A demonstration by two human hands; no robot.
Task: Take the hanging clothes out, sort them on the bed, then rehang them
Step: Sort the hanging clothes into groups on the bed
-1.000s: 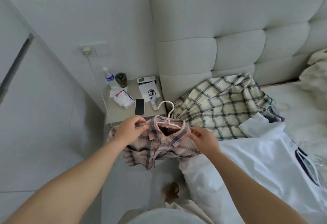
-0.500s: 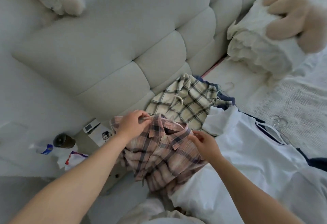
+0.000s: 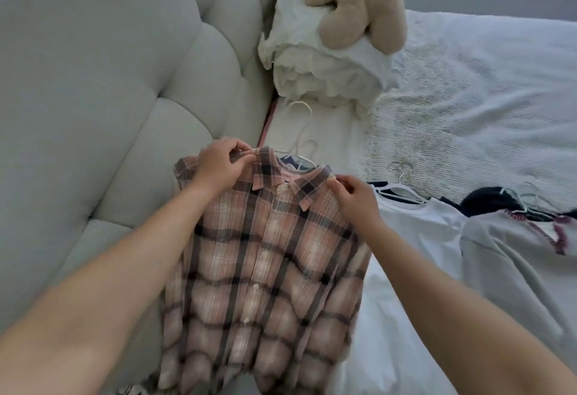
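Spread flatter: pink plaid shirt (image 3: 265, 254) | cream plaid shirt hidden now

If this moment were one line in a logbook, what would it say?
step: sorting on bed | left hand: pinches pink plaid shirt at collar | right hand: pinches other collar side | beside: white T-shirt

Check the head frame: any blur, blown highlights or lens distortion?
Head view: strong wide-angle bending, the headboard curves and both forearms balloon toward the bottom corners; soft daylight, shadows faint; window strip at top right is blown out; the pink plaid shirt is slightly soft, as are the left hand and right hand; no hard glare.
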